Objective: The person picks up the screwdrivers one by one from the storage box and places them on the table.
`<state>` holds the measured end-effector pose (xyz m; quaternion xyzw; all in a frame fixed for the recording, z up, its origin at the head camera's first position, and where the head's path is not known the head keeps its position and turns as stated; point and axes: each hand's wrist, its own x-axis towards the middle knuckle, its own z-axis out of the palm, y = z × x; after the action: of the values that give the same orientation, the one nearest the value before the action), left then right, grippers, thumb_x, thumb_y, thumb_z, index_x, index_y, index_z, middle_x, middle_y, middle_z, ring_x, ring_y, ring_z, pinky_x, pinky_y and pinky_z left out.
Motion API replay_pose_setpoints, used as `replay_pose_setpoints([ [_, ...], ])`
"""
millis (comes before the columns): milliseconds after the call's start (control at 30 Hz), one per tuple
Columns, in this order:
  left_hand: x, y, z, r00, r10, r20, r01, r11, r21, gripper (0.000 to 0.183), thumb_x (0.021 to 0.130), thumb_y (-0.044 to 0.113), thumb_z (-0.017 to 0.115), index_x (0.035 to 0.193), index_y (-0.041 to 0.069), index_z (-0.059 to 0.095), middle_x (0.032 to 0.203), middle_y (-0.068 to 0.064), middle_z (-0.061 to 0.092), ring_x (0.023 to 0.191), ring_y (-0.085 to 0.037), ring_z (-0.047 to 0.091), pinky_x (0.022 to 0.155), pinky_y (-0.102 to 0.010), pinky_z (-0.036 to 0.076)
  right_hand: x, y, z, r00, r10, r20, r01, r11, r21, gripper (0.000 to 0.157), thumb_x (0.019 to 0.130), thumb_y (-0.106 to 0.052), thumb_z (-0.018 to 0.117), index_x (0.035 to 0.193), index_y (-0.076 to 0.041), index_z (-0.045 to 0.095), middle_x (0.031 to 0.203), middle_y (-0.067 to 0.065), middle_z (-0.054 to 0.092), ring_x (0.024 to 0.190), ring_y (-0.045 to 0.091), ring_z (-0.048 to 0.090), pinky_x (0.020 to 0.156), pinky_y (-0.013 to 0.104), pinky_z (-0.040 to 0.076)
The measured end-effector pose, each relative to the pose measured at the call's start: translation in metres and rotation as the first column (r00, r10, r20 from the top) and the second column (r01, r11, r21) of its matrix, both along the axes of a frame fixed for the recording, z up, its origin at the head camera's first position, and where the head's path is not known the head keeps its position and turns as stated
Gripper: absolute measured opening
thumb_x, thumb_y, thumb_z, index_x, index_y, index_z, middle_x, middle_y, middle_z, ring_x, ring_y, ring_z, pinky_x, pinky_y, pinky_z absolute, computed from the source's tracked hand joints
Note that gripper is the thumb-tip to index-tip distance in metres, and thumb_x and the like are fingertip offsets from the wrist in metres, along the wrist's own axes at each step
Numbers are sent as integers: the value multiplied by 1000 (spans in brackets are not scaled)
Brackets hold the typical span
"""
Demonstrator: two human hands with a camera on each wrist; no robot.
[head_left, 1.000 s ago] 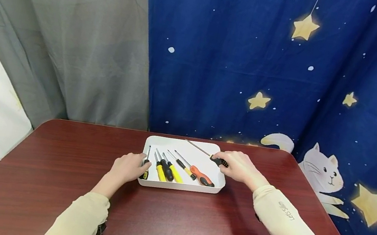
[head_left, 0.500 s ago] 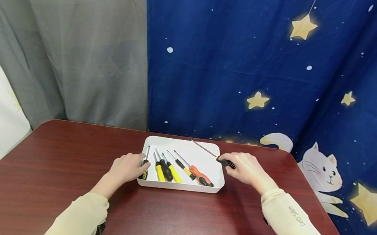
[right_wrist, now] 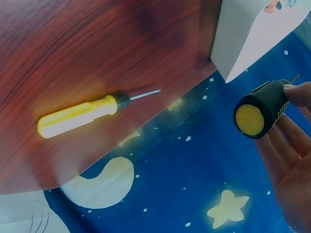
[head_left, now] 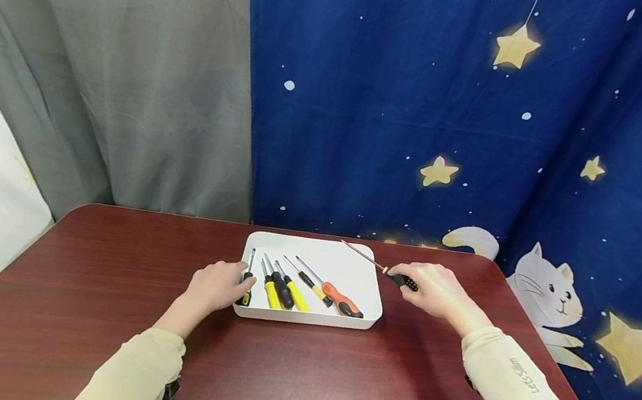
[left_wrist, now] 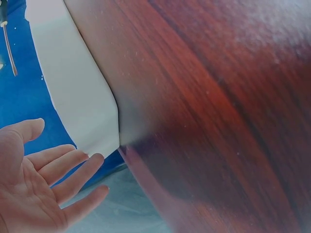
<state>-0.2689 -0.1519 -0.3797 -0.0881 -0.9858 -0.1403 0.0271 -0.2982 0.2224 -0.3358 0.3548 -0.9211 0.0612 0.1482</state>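
My right hand (head_left: 435, 290) grips a screwdriver (right_wrist: 265, 109) by its black handle, which has a yellow end cap. Its long shaft points up and left over the right side of a white tray (head_left: 301, 320). At the tray's left end, my left hand (head_left: 216, 284) rests against the rim with its fingers loosely extended, as the left wrist view shows. Beside its thumb, inside the tray, lies a small black-and-yellow screwdriver (head_left: 244, 298). Several more lie to the right of it, among them an orange-and-black screwdriver (head_left: 340, 298).
A yellow-handled screwdriver (right_wrist: 80, 116) lies on the dark red tabletop (right_wrist: 97, 48) right of the tray; in the head view the right hand hides it. A blue star-patterned curtain (head_left: 376, 96) and a grey curtain (head_left: 147, 58) hang behind the table.
My right hand has moved rightward with the screwdriver, so its handle has gone from over the tray's right rim to beyond it. My left hand has stayed at the tray's left end.
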Motion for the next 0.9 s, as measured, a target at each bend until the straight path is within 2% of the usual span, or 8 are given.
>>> replay_pose_setpoints([
  [133,0,0,0,1000,-2,-3,2,1000,0,35,84,33,53,103,5,61,83,-11,61,68,-24,55,54,-42,42,1,8,-2,999,21,-38,-22,1000,-19,31,67,-4,63,97,-14,63,80,-1,62,60,10,48,50,32,39],
  [433,0,0,0,1000,-1,-1,1,1000,2,36,84,34,53,104,5,61,84,-11,61,69,-25,56,54,-42,42,5,22,0,999,-42,13,42,999,19,31,71,-9,63,101,-17,64,88,-1,63,70,13,54,59,35,43],
  [733,0,0,0,1000,-2,1,2,1000,5,30,84,33,53,94,6,61,72,-6,57,62,-20,51,51,-39,39,7,35,-2,1000,-25,6,24,999,25,31,71,-9,63,101,-17,64,90,0,63,73,15,56,60,37,43],
  [900,-1,0,0,1000,-2,-2,2,1000,3,30,84,34,53,95,6,61,75,-8,58,63,-22,52,51,-40,40,8,42,-5,1000,-27,-10,28,999,27,31,70,-9,63,100,-17,64,89,1,63,72,15,56,59,36,44],
])
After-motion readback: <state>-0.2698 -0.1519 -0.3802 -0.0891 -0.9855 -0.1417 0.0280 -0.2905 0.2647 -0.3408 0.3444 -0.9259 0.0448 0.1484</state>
